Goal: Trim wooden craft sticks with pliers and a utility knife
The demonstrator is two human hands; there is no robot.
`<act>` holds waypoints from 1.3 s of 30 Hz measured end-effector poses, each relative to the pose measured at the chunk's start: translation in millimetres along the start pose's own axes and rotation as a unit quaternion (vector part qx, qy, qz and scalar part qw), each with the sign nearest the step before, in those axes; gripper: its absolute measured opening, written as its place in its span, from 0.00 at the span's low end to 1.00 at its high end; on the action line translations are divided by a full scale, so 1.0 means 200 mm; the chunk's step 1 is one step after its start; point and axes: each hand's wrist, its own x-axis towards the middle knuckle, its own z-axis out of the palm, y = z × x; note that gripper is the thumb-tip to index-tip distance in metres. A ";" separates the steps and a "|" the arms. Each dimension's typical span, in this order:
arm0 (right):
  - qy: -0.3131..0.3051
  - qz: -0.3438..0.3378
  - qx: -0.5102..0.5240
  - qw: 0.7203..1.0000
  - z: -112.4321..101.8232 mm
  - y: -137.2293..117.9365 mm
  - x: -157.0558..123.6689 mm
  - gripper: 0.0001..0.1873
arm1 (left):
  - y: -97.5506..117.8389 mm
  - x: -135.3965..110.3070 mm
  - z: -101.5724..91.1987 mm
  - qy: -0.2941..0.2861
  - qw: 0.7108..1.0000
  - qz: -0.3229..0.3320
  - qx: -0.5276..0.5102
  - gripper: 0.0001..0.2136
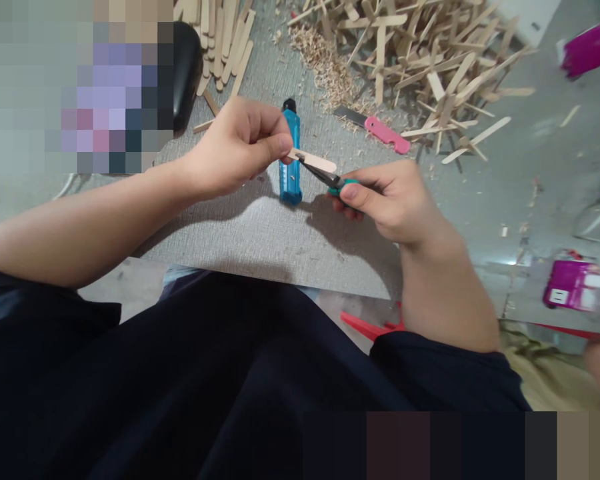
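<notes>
My left hand [253, 143] pinches one end of a flat wooden craft stick [320, 162] between thumb and fingers. My right hand [387, 200] is closed around the green handles of long-nose pliers [323, 175]. The dark tips of the pliers meet the stick close to my left fingertips; whether they grip it I cannot tell. Beneath the stick, a blue utility knife [291, 183] lies on the table, partly hidden by my left hand. Just beyond my right hand lies a pink folding knife [387, 135] with its blade out.
A large heap of wooden stick pieces [430, 60] and a pile of shavings [325, 63] cover the back of the grey table [230, 240]. More sticks [225, 40] lie at the back left beside a black object [186, 77]. Purple items [570, 283] sit at the right.
</notes>
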 end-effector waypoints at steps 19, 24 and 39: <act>0.010 0.024 0.133 0.991 0.07 0.02 -0.01 0.31 | 0.04 -0.04 0.14 -0.023 0.984 -0.020 -0.173 0.28; -0.017 0.014 0.175 0.984 0.12 0.04 0.00 0.30 | 0.06 -0.09 0.19 -0.067 0.978 -0.008 -0.196 0.26; 0.225 -0.216 -0.272 0.910 0.07 0.09 -0.02 0.32 | 0.18 -0.08 0.16 0.043 0.992 -0.089 -0.082 0.21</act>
